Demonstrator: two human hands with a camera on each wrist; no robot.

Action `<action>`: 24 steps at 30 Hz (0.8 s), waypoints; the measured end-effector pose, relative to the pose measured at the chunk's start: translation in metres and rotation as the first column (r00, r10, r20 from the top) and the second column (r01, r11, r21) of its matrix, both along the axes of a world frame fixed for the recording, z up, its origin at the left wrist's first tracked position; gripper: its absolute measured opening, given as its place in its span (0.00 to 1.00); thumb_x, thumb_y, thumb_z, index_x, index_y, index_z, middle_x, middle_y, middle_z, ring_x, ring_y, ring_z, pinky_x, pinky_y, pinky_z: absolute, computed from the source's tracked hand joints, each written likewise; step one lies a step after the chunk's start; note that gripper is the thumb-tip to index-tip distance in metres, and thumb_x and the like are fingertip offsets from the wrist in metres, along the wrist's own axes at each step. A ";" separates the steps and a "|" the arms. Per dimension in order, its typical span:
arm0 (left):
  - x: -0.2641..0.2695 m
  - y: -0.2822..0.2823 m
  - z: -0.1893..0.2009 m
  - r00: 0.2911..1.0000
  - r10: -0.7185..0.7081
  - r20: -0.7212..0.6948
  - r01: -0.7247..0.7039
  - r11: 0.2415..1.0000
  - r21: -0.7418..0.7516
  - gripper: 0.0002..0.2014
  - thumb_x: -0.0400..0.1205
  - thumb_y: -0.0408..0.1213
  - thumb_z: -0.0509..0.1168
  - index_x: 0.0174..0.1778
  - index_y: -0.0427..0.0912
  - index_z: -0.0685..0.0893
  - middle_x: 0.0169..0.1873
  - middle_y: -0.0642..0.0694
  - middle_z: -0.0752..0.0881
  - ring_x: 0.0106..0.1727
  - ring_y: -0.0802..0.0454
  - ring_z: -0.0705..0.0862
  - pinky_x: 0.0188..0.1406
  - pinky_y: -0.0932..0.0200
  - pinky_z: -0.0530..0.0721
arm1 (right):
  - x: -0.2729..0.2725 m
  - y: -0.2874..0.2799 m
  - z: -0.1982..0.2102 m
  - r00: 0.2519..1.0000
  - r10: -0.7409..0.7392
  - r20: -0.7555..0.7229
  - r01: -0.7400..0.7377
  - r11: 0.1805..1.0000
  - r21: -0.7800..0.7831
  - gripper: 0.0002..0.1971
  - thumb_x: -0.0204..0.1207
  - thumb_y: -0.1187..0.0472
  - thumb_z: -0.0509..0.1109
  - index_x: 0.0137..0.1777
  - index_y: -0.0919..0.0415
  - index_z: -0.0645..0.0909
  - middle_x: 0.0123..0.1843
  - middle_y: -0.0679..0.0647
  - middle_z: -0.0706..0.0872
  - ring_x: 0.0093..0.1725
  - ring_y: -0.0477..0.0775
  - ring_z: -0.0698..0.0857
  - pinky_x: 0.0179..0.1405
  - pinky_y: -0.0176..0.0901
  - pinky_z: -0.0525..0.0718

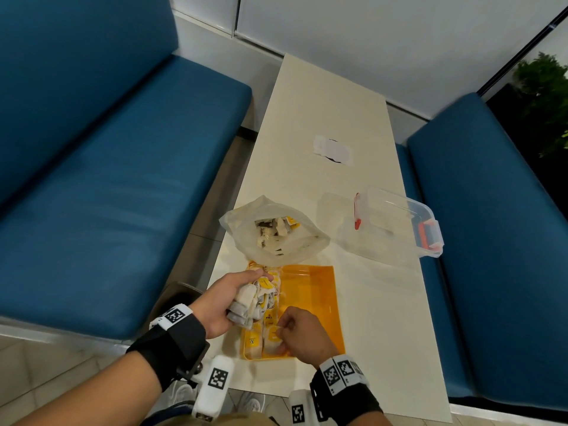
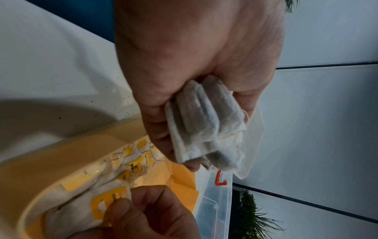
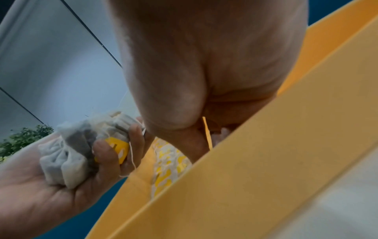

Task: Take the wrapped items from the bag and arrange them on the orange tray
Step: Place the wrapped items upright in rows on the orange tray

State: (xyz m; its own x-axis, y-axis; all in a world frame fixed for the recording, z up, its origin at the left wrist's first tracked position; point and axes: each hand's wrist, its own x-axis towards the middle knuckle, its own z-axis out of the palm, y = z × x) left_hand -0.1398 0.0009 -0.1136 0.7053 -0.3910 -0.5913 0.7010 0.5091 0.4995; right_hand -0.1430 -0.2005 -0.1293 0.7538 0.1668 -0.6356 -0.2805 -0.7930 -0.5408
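Observation:
An orange tray (image 1: 319,296) lies on the white table near me, with a row of tea bags with yellow tags (image 1: 261,336) along its left side. My left hand (image 1: 227,299) grips a bunch of tea bags (image 1: 249,302) over the tray's left edge; the same bunch (image 2: 206,129) fills the left wrist view. My right hand (image 1: 295,333) pinches one tea bag (image 1: 273,339) at the tray's near left corner, thumb and finger on its yellow tag (image 2: 108,200). A clear plastic bag (image 1: 273,235) with more tea bags lies open just beyond the tray.
A clear plastic box (image 1: 396,226) with orange clips stands to the right of the bag. A white paper scrap (image 1: 333,150) lies further back on the table (image 1: 384,318). Blue benches (image 1: 123,179) flank the table on both sides. The tray's right half is bare.

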 end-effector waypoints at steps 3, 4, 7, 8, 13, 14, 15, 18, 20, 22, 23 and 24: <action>0.001 0.001 -0.010 1.000 -0.014 -0.004 0.015 1.000 0.022 0.16 0.86 0.49 0.67 0.60 0.42 0.88 0.43 0.35 0.83 0.29 0.45 0.82 0.19 0.64 0.72 | -0.001 0.003 -0.001 1.000 -0.008 0.015 0.008 0.999 -0.032 0.08 0.78 0.68 0.66 0.43 0.53 0.79 0.40 0.54 0.89 0.34 0.53 0.93 0.31 0.45 0.86; 0.001 0.001 -0.012 0.999 -0.032 -0.001 0.032 0.999 0.030 0.17 0.84 0.51 0.69 0.60 0.43 0.89 0.44 0.35 0.83 0.30 0.45 0.81 0.22 0.63 0.64 | -0.002 0.004 -0.001 1.000 -0.011 0.020 0.012 0.999 -0.039 0.09 0.78 0.69 0.65 0.43 0.52 0.79 0.43 0.56 0.90 0.35 0.54 0.93 0.29 0.44 0.86; 0.002 0.002 -0.021 0.998 -0.062 0.006 0.062 0.997 0.043 0.21 0.80 0.55 0.72 0.62 0.46 0.90 0.46 0.36 0.85 0.33 0.45 0.78 0.30 0.53 0.52 | -0.003 0.006 -0.003 0.999 0.004 0.040 -0.001 0.998 -0.069 0.12 0.77 0.69 0.63 0.41 0.49 0.79 0.46 0.57 0.90 0.37 0.56 0.93 0.26 0.42 0.82; 0.002 0.003 -0.023 0.998 -0.058 0.006 0.057 0.997 0.042 0.22 0.79 0.55 0.73 0.63 0.45 0.90 0.48 0.35 0.86 0.35 0.44 0.78 0.31 0.52 0.52 | -0.002 0.007 -0.003 0.999 0.017 0.045 -0.013 0.997 -0.082 0.12 0.77 0.68 0.63 0.41 0.48 0.78 0.46 0.56 0.90 0.38 0.57 0.93 0.27 0.45 0.84; 0.003 0.001 -0.028 1.000 -0.023 0.001 0.023 0.999 0.050 0.30 0.73 0.58 0.79 0.66 0.44 0.89 0.59 0.32 0.86 0.52 0.38 0.78 0.36 0.52 0.59 | -0.003 0.009 -0.004 0.999 0.022 0.044 -0.017 0.994 -0.108 0.09 0.73 0.66 0.63 0.42 0.49 0.80 0.47 0.56 0.90 0.42 0.58 0.92 0.41 0.59 0.92; 0.003 0.001 -0.028 1.000 -0.012 -0.006 0.012 0.999 0.050 0.30 0.73 0.58 0.79 0.66 0.44 0.88 0.62 0.29 0.86 0.56 0.35 0.77 0.38 0.52 0.61 | -0.003 0.010 -0.003 0.999 0.022 0.044 -0.017 0.994 -0.111 0.09 0.73 0.66 0.63 0.43 0.50 0.80 0.47 0.56 0.89 0.42 0.58 0.92 0.41 0.59 0.92; 0.003 0.000 -0.029 1.000 0.000 -0.010 0.000 0.999 0.050 0.31 0.73 0.58 0.79 0.68 0.43 0.87 0.66 0.26 0.84 0.60 0.34 0.76 0.40 0.52 0.62 | -0.004 0.011 -0.003 0.999 0.023 0.042 -0.018 0.993 -0.116 0.09 0.74 0.66 0.63 0.44 0.50 0.80 0.47 0.56 0.89 0.42 0.58 0.92 0.40 0.57 0.92; 0.004 0.000 -0.030 1.000 0.017 -0.012 -0.016 0.997 0.070 0.33 0.72 0.58 0.80 0.69 0.43 0.87 0.73 0.22 0.77 0.65 0.33 0.75 0.45 0.51 0.64 | -0.003 0.014 -0.003 0.998 0.022 0.056 -0.014 0.991 -0.131 0.09 0.76 0.66 0.62 0.44 0.50 0.79 0.49 0.56 0.89 0.42 0.58 0.92 0.38 0.54 0.92; 0.005 0.000 -0.033 1.000 0.009 -0.019 -0.008 0.998 0.054 0.32 0.72 0.57 0.80 0.68 0.42 0.88 0.69 0.25 0.82 0.62 0.33 0.77 0.42 0.52 0.67 | -0.002 0.016 -0.004 0.997 0.027 0.070 -0.017 0.990 -0.142 0.09 0.76 0.66 0.63 0.45 0.50 0.79 0.48 0.55 0.88 0.43 0.58 0.91 0.41 0.56 0.92; 0.005 -0.001 -0.030 1.000 -0.004 -0.027 0.004 1.000 0.027 0.28 0.77 0.54 0.76 0.68 0.40 0.87 0.65 0.29 0.83 0.57 0.35 0.80 0.36 0.53 0.75 | -0.001 0.017 -0.003 0.996 0.032 0.078 -0.020 0.989 -0.145 0.10 0.75 0.67 0.63 0.45 0.50 0.79 0.48 0.54 0.88 0.44 0.58 0.90 0.42 0.56 0.92; 0.005 -0.001 -0.030 0.999 -0.007 -0.033 0.007 1.000 0.012 0.26 0.80 0.52 0.73 0.69 0.38 0.87 0.64 0.30 0.83 0.55 0.35 0.82 0.34 0.54 0.79 | 0.000 0.018 -0.002 0.996 0.032 0.085 -0.020 0.989 -0.144 0.11 0.75 0.68 0.62 0.43 0.49 0.79 0.47 0.53 0.88 0.44 0.58 0.90 0.42 0.55 0.92; 0.006 -0.002 -0.030 0.999 -0.003 -0.037 0.003 1.000 0.002 0.26 0.81 0.51 0.71 0.69 0.37 0.86 0.65 0.30 0.83 0.54 0.35 0.83 0.35 0.53 0.83 | 0.000 0.018 -0.002 0.995 0.033 0.096 -0.018 0.989 -0.147 0.13 0.75 0.69 0.62 0.40 0.47 0.77 0.46 0.52 0.88 0.44 0.57 0.90 0.42 0.52 0.91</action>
